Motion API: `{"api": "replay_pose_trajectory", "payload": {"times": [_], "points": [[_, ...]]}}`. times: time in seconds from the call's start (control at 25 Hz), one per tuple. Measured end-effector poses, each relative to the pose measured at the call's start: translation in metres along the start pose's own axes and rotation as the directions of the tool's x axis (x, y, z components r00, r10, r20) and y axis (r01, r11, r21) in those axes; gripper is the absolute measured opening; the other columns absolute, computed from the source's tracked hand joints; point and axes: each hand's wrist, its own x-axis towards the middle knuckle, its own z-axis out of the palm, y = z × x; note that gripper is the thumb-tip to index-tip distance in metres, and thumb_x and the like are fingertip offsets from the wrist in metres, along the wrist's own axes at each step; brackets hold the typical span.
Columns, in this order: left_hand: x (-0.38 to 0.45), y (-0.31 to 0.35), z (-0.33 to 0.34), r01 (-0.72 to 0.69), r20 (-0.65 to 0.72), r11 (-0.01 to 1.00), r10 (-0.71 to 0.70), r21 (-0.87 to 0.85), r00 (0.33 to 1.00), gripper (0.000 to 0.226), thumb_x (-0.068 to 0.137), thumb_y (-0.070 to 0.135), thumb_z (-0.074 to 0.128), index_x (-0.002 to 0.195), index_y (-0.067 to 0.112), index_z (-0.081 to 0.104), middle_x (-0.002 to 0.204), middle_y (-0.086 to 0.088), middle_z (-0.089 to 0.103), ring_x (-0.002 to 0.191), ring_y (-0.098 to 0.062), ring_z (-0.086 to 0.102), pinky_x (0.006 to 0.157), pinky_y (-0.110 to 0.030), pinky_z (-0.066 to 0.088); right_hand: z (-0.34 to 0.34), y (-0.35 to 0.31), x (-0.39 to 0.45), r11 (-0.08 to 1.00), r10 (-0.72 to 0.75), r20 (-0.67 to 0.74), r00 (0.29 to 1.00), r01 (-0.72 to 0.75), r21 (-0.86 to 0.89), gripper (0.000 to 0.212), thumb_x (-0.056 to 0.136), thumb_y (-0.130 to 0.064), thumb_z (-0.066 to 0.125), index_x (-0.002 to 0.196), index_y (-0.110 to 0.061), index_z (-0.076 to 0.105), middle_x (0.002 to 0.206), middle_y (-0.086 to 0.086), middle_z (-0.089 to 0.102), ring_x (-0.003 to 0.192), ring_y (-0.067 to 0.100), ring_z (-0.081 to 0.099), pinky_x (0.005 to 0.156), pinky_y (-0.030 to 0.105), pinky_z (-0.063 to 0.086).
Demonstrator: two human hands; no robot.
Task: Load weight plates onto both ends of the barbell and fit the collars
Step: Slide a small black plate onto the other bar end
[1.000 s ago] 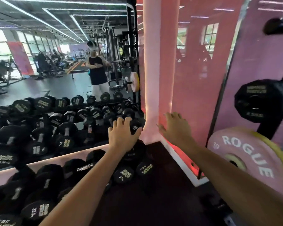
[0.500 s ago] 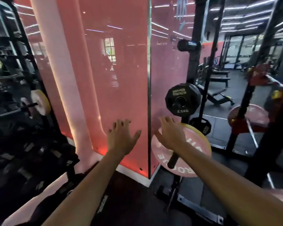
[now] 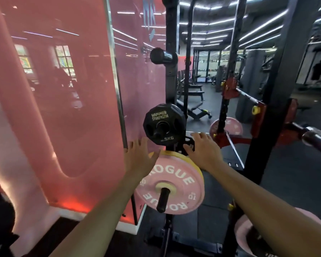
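Two hands reach toward a pink weight plate (image 3: 171, 184) stored on a black peg (image 3: 163, 199) low on the rack upright (image 3: 171, 78). The plate is round, pink on its face, with white ROGUE lettering arched above and below a pale yellow hub; a thinner yellow plate (image 3: 182, 154) sits directly behind it on the same peg, showing as a rim along the top and right edge. The left hand (image 3: 138, 159) is open with fingers spread, its palm at the plate's upper left edge; whether it touches cannot be told. The right hand (image 3: 205, 151) is also open, fingers extended, just above the plate's upper right edge and gripping nothing. On the peg above hangs a small black plate (image 3: 162, 124) marked HAMMER STRENGTH, and a bare peg (image 3: 162, 56) juts out higher up. At the right edge, the barbell (image 3: 315, 139) rests in the rack, its sleeve end bare. Another pink plate (image 3: 225, 126) leans farther back, beyond the rack.
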Motion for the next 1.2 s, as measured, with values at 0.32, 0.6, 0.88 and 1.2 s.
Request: {"api": "replay_pose_trajectory", "payload": {"times": [0.32, 0.6, 0.88, 1.2], "points": [[0.068, -0.042, 0.037, -0.023, -0.016, 0.997, 0.022, -0.075, 1.000, 0.055, 0.088, 0.064, 0.050, 0.124, 0.022, 0.052, 0.118, -0.005, 0.054, 0.113, -0.030, 0.049, 0.089, -0.045, 0.041, 0.043, -0.016, 0.059, 0.999, 0.035, -0.009, 0.999, -0.035, -0.040, 0.051, 0.094, -0.049, 0.050, 0.132, -0.016, 0.045, 0.126, 0.010, 0.054, 0.118, 0.030, 0.049, 0.084, 0.043, 0.049], [0.124, -0.075, 0.072, -0.063, -0.044, 0.985, 0.057, -0.162, 0.997, 0.055, 0.089, 0.063, 0.052, 0.124, 0.020, 0.051, 0.114, -0.006, 0.056, 0.110, -0.030, 0.052, 0.083, -0.042, 0.043, 0.067, -0.033, 0.102, 0.987, 0.128, -0.128, 0.984, -0.139, -0.078, 0.048, 0.090, -0.044, 0.058, 0.124, -0.012, 0.047, 0.115, 0.012, 0.056, 0.106, 0.033, 0.055, 0.071, 0.041, 0.049], [0.154, -0.077, 0.088, -0.181, -0.034, 0.967, 0.177, -0.181, 0.984, 0.055, 0.089, 0.054, 0.056, 0.130, 0.019, 0.049, 0.119, -0.006, 0.059, 0.112, -0.030, 0.053, 0.086, -0.043, 0.046, 0.067, -0.034, 0.120, 0.972, 0.171, -0.168, 0.971, -0.194, -0.134, 0.045, 0.088, -0.029, 0.064, 0.122, -0.010, 0.041, 0.115, 0.013, 0.058, 0.095, 0.035, 0.062, 0.062, 0.039, 0.047], [0.168, -0.060, 0.092, -0.115, 0.005, 0.972, 0.118, -0.205, 0.993, 0.035, 0.089, 0.027, 0.060, 0.119, 0.012, 0.050, 0.110, -0.011, 0.062, 0.104, -0.032, 0.055, 0.082, -0.044, 0.043, 0.069, -0.043, 0.135, 0.924, 0.221, -0.133, 0.966, -0.251, -0.288, 0.033, 0.092, -0.025, 0.056, 0.117, -0.011, 0.041, 0.098, 0.016, 0.063, 0.080, 0.037, 0.063, 0.055, 0.034, 0.036]]}}
